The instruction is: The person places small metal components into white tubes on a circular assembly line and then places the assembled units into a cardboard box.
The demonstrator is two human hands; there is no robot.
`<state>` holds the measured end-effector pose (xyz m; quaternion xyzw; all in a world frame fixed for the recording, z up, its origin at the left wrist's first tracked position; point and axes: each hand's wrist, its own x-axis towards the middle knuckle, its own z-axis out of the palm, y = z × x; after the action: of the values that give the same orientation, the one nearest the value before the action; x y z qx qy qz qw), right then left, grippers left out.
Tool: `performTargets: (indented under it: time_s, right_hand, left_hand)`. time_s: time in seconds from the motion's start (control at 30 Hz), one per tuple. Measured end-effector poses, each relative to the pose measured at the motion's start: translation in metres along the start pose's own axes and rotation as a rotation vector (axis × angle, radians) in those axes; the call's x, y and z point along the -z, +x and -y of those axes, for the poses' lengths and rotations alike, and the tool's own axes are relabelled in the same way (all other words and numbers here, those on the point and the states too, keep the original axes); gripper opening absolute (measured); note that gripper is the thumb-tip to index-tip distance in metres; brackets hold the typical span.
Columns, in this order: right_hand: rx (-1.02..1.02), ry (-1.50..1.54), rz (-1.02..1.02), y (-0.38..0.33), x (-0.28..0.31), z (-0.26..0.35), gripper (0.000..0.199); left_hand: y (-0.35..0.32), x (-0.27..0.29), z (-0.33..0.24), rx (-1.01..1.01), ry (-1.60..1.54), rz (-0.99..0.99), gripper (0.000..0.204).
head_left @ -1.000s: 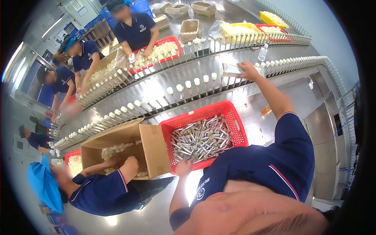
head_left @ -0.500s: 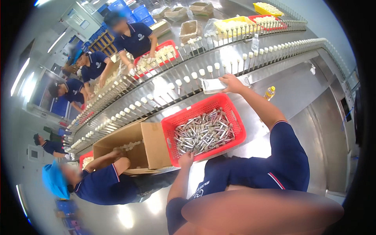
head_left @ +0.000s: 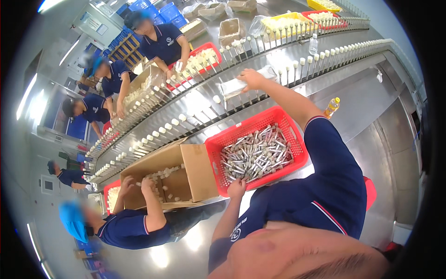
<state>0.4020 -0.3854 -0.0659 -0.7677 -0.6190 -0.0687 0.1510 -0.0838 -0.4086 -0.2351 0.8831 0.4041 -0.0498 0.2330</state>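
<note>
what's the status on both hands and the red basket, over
Left hand gripping the near rim of the red basket of silver tubes. Right hand stretched to the conveyor, on a clear plastic bag. Cardboard box butts the basket's left side.

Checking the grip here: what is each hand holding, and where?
Right hand grips a clear plastic bag at its right end. Left hand rests on the red basket near rim.

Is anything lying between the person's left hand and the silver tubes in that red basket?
Nothing visible does. The left hand rests on the near rim of the red basket, and the silver tubes lie uncovered just beyond it.
</note>
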Motion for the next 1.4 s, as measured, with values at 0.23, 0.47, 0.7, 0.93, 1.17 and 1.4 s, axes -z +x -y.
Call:
performTargets:
  time_s: [0.23,0.47,0.7,0.93,1.17,1.4]
  right_hand:
    - [-0.081,-0.016,0.027,-0.02,0.017,-0.013,0.074]
    - [-0.083,0.009,-0.051,-0.037,0.037,-0.04,0.075]
    - [-0.001,-0.003,-0.124,-0.027,0.042,-0.054,0.074]
    - [-0.045,-0.02,-0.039,-0.045,0.027,-0.076,0.073]
    - [-0.067,-0.001,-0.004,-0.061,0.039,-0.102,0.073]
    - [0.11,0.046,-0.195,-0.028,0.065,-0.081,0.072]
  left_hand:
    - [-0.007,0.022,-0.011,0.092,-0.044,-0.017,0.031]
    - [-0.003,0.018,-0.004,0.133,-0.015,-0.032,0.031]
    - [-0.004,0.012,-0.004,0.121,0.033,-0.058,0.033]
    - [-0.002,0.017,-0.015,0.137,0.015,-0.064,0.032]
    - [-0.003,0.006,-0.011,0.094,-0.038,-0.133,0.031]
    - [0.059,0.023,-0.031,-0.114,-0.367,-0.166,0.021]
